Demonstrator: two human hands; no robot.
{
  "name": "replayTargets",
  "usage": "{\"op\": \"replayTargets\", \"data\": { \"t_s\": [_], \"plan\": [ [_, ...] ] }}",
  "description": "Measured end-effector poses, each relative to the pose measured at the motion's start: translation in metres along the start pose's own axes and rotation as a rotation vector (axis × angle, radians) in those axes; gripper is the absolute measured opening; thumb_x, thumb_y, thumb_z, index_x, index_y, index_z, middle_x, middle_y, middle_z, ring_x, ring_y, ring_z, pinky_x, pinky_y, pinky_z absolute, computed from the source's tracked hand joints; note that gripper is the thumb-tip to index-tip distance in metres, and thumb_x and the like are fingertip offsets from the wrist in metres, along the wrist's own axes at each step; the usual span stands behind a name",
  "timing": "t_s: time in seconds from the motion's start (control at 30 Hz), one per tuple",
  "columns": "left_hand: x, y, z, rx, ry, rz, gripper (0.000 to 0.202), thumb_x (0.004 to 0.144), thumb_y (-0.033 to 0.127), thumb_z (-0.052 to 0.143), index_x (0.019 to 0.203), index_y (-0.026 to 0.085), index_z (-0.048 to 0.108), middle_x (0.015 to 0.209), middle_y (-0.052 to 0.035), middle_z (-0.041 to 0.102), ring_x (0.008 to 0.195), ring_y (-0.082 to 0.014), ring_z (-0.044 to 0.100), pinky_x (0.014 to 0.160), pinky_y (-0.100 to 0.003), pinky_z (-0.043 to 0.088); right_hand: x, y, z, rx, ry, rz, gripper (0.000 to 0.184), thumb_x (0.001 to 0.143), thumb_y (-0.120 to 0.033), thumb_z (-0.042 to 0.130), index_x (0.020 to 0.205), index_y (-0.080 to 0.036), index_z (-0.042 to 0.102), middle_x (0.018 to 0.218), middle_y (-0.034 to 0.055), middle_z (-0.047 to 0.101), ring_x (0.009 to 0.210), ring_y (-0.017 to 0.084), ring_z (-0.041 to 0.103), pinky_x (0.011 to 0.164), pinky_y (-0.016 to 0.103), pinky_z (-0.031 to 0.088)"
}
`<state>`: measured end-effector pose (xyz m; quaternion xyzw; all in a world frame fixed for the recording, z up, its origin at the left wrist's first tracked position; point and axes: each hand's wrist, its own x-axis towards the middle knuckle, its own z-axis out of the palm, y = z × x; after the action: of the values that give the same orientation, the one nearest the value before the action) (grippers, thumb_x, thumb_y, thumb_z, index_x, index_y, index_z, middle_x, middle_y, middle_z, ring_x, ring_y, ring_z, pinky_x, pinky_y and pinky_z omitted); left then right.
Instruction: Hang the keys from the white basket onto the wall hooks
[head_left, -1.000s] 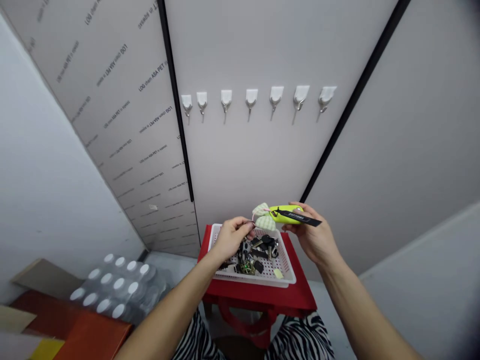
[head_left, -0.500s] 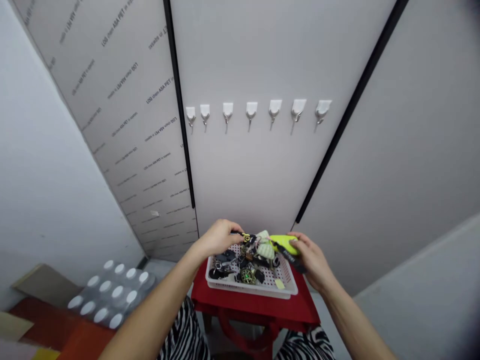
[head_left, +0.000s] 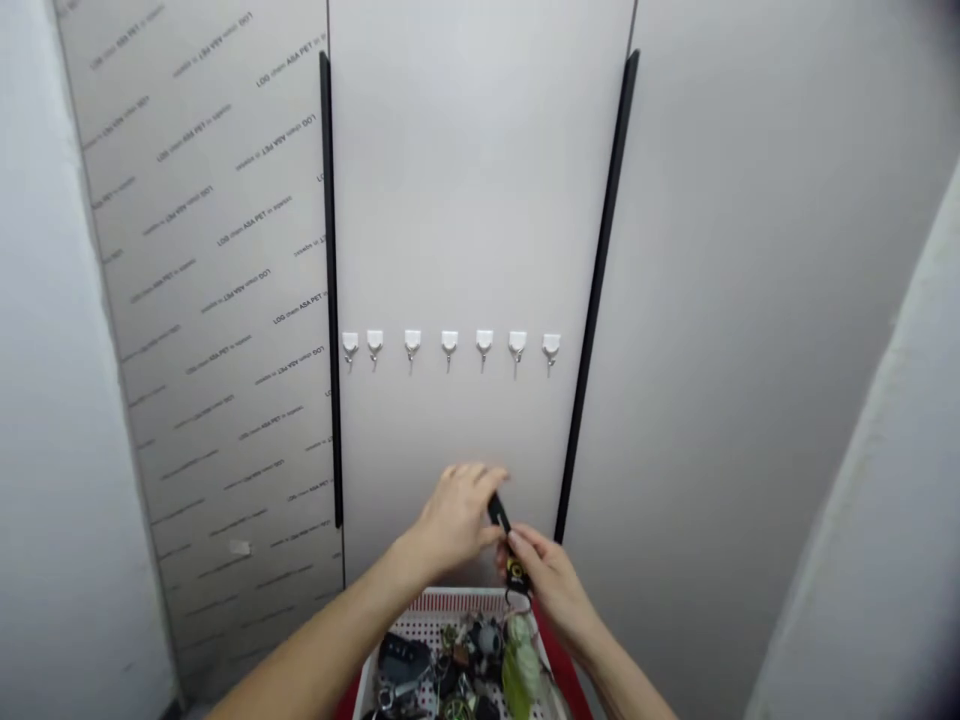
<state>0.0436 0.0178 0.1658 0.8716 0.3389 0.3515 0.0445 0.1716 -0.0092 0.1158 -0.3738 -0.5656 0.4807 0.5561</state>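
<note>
My left hand (head_left: 461, 515) is closed on the upper end of a black strap keychain (head_left: 498, 512). Lower down, my right hand (head_left: 546, 572) pinches the same strap, close to a black piece with a yellow emblem (head_left: 516, 570). From its ring (head_left: 517, 600) a pale green knitted-looking piece (head_left: 523, 640) and a yellow-green piece (head_left: 516, 685) seem to hang over the basket. Below both hands is a white perforated basket (head_left: 442, 600) holding keys, black fobs and small charms (head_left: 405, 655), cut off by the bottom edge.
Several white adhesive hooks (head_left: 449, 345) with metal prongs run in a row across the pale door panel (head_left: 480, 200) ahead. Long black handles (head_left: 331, 290) edge the panel on both sides. Red cloth (head_left: 566, 660) shows under the basket. White walls stand left and right.
My view has tilted up, so the hooks sit lower. Both hands have risen above the basket and come together on the strap. My right hand has left the yellow-green piece, which now hangs.
</note>
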Motion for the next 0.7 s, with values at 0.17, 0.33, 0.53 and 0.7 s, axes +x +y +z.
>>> {"op": "replayTargets", "data": {
  "t_s": [0.17,0.33,0.53,0.7],
  "plan": [
    [0.008,0.001,0.034,-0.760,-0.052,-0.297,0.031,0.062,0.027,0.048,0.088,0.011,0.047,0.080,-0.0060,0.053,0.074,-0.0125,0.047,0.066,-0.025,0.036,0.021,-0.033,-0.006,0.053,0.241,-0.119,0.020,0.059,-0.031,0.052,0.072,-0.015,0.051,0.057,-0.0018,0.054,0.054,0.009,0.048,0.056,0.021,0.037],
    [0.036,0.021,0.059,-1.126,0.008,-0.390,0.019,0.064,0.029,0.043,0.060,0.010,0.046,0.049,0.0031,0.042,0.044,-0.0042,0.037,0.047,-0.019,0.030,0.048,-0.065,-0.014,-0.007,0.408,-0.237,0.018,0.056,-0.029,0.052,0.067,-0.015,0.050,0.053,-0.0028,0.053,0.050,0.007,0.046,0.051,0.019,0.036],
    [0.082,0.030,0.056,-1.145,0.063,-0.462,0.020,0.065,0.029,0.041,0.054,0.013,0.040,0.043,0.0048,0.038,0.037,-0.0036,0.034,0.041,-0.018,0.026,0.088,-0.090,-0.038,-0.103,0.519,-0.342,0.017,0.055,-0.030,0.051,0.063,-0.015,0.049,0.049,-0.0028,0.052,0.045,0.007,0.046,0.047,0.019,0.037],
    [0.115,0.032,0.055,-1.067,0.151,-0.476,0.023,0.067,0.029,0.039,0.050,0.013,0.040,0.043,0.0042,0.039,0.036,-0.0038,0.035,0.041,-0.018,0.027,0.119,-0.107,-0.054,-0.247,0.582,-0.384,0.018,0.055,-0.032,0.049,0.058,-0.014,0.049,0.050,0.0000,0.054,0.043,0.007,0.046,0.042,0.019,0.036]
  ]
}}
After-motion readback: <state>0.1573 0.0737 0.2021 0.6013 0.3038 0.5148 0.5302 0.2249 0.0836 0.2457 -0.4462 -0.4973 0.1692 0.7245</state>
